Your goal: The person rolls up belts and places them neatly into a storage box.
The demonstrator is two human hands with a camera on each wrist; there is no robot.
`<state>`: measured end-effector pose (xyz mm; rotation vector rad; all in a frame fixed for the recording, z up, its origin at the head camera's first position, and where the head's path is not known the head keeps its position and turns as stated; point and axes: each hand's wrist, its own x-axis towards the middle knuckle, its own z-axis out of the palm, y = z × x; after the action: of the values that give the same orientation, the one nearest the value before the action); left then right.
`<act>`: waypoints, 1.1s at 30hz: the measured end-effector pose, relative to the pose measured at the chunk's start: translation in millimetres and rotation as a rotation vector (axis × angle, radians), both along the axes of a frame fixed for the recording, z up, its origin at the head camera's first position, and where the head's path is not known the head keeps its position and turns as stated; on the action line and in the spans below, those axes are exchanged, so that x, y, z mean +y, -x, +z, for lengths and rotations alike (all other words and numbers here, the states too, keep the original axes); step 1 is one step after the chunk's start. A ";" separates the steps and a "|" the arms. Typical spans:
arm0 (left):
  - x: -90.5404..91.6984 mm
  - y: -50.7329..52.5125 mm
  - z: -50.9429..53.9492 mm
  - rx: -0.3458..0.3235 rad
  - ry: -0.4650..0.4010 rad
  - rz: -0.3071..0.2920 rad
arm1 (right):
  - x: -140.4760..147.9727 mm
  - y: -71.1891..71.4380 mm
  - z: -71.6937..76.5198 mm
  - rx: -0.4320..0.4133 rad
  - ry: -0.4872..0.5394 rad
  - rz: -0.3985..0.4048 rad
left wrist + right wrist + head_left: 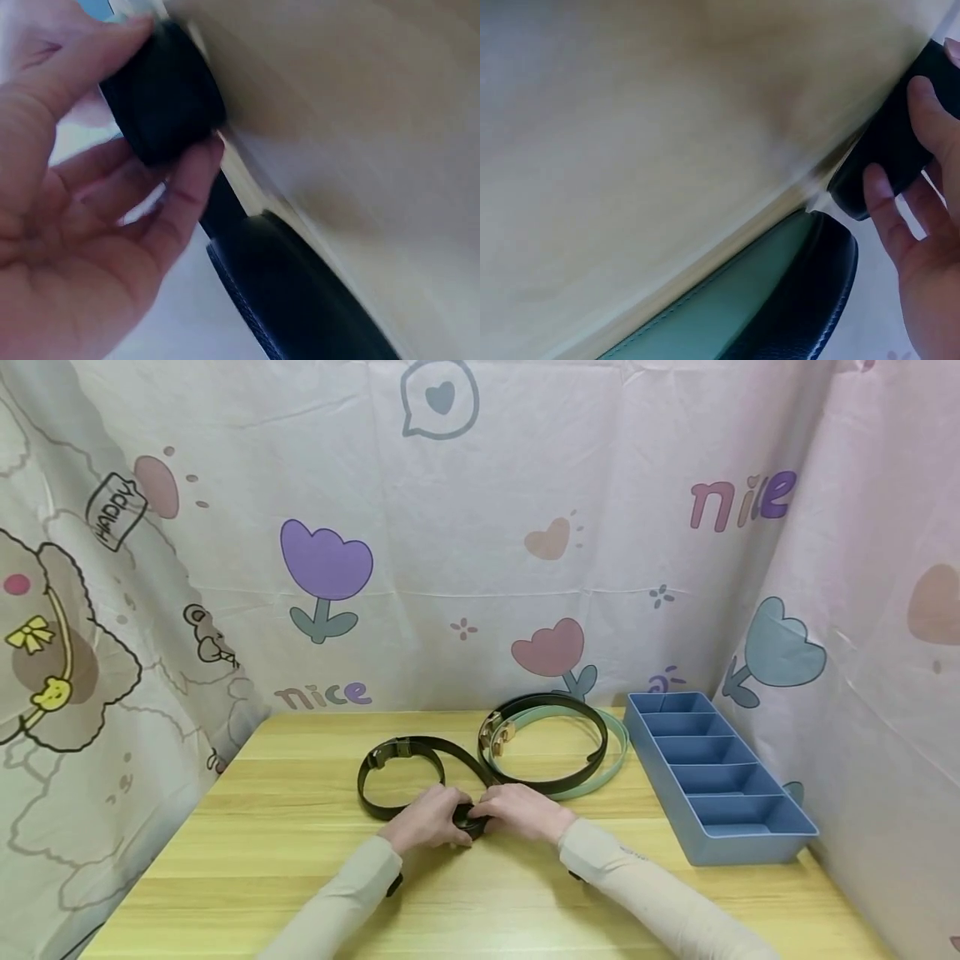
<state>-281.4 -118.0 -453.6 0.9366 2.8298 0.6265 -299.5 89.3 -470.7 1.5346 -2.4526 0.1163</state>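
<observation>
A black belt (362, 785) stands on edge on the table, its buckle end (402, 747) looped at the left. Its other end is wound into a small tight coil (468, 823) between my hands. My left hand (426, 822) grips the coil's left side; in the left wrist view thumb and fingers pinch the rolled strap (165, 97). From the right, my right hand (525, 812) holds the same coil, with thumb and fingers on the strap (889, 154) in the right wrist view. The coil's inside is mostly hidden by fingers.
Behind my right hand lie a second black belt (602, 739) and a mint green belt (621, 752), looped together with their buckles (501, 739) at the left. A blue tray (678, 814) with several compartments stands at the right. Patterned curtains (465, 543) enclose the table (262, 827).
</observation>
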 end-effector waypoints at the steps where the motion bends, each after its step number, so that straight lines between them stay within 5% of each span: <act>1: -2.1 2.1 0.9 -0.027 -0.007 -0.026 | 0.2 1.1 -0.1 0.003 0.000 0.008; 4: -11.9 7.6 7.9 -0.136 -0.029 -0.069 | -0.3 3.1 -0.3 0.029 0.001 0.031; 6: -19.7 10.6 15.6 -0.171 -0.062 -0.044 | -1.4 3.3 -0.3 0.053 0.000 0.037; 11: -33.7 14.6 25.9 -0.027 -0.032 0.118 | -1.2 3.7 -0.7 0.085 0.021 0.026; 18: -51.2 12.3 13.9 0.099 0.182 0.264 | -1.4 4.3 1.6 0.121 0.008 0.008; 25: -99.8 21.3 21.8 0.062 0.229 0.451 | 4.2 -0.5 7.6 0.101 -0.024 -0.031; 30: -147.1 33.6 8.9 0.070 0.233 0.525 | 2.4 -7.3 9.1 0.078 -0.029 -0.043; 33: -160.6 39.4 1.2 0.092 0.264 0.554 | -1.3 -11.6 8.4 0.065 -0.047 -0.083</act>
<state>-320.9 -278.6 -452.4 0.1346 3.1546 0.2347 -288.0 88.0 -462.3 1.4296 -2.4798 -0.0066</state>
